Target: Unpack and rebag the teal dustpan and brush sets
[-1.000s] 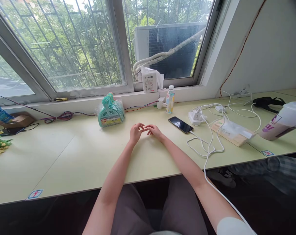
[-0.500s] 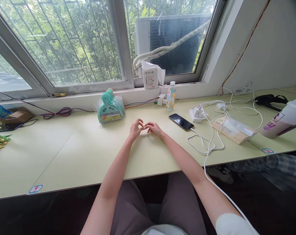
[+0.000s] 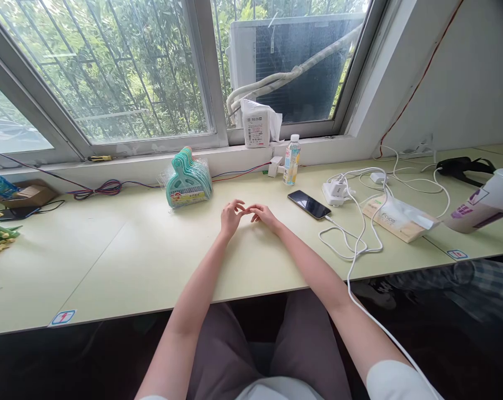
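Note:
My left hand (image 3: 230, 217) and my right hand (image 3: 263, 215) meet at the fingertips just above or on the pale green table (image 3: 164, 261). The fingers of both are curled in and pressed together where they touch. Whether something small is between them is too fine to see. A bundle of mint-green hand brooms or dustpans (image 3: 188, 180) in clear wrap stands up to the left of my left hand. To the right of my right hand lies a black phone (image 3: 308, 204) with a white charging cable (image 3: 347, 255) plugged in.
Behind the phone stand a drink bottle (image 3: 292, 160) and a white charger block (image 3: 338, 191). Further right are a tissue pack (image 3: 397, 218) and a big plastic cup (image 3: 480, 203). The cable crosses the table edge over my right forearm. A tissue box (image 3: 257, 129) sits on the windowsill.
The fingers of my hands have shifted slightly against each other, the left ones lying a little flatter. The view has tilted slightly; the objects on the table stay put.

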Motion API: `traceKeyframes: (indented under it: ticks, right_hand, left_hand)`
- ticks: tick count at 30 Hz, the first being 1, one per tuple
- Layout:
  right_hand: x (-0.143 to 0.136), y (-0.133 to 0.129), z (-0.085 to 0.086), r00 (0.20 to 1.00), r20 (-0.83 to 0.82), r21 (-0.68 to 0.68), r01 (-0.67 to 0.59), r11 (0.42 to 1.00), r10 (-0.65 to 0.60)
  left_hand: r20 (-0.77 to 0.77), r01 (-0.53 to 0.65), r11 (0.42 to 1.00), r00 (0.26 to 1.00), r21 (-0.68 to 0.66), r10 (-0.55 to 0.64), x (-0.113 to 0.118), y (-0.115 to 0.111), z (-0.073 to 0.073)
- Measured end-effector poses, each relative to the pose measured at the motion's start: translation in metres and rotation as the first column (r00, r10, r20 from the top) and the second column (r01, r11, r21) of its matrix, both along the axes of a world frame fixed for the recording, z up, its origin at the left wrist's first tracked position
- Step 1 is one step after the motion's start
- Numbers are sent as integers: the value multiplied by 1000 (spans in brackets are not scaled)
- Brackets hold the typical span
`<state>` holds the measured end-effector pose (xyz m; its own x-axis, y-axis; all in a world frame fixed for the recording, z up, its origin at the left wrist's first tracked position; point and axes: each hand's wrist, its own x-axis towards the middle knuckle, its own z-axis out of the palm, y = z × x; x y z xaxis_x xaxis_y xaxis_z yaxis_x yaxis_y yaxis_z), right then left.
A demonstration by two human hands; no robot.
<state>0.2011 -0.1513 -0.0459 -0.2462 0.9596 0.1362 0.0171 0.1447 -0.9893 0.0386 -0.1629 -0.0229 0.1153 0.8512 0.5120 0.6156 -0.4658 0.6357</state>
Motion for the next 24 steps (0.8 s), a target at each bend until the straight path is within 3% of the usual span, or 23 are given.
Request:
traceKeyframes:
  ticks: [11,15,19,22,24]
  right_hand:
    - [-1,-5,4,1000,0,-11,14,1000,-14]
    - [-2,-9,19,999,-12,6,44,999,-44]
    - [2,-39,59,995,-33,223,99,970,-94]
    - [7,-94,92,988,-91,379,151,913,-126]
    - [11,-138,109,987,-117,446,150,883,-109]
  left_hand:
    - [-30,84,990,996,-115,-88,-1,3,0]
    - [45,107,992,994,-74,-103,0,0,11]
    - [143,-7,974,989,228,-26,8,-24,45]
    - [129,-3,850,989,527,-77,13,-69,72]
    - [97,23,726,988,687,-124,14,-108,84]
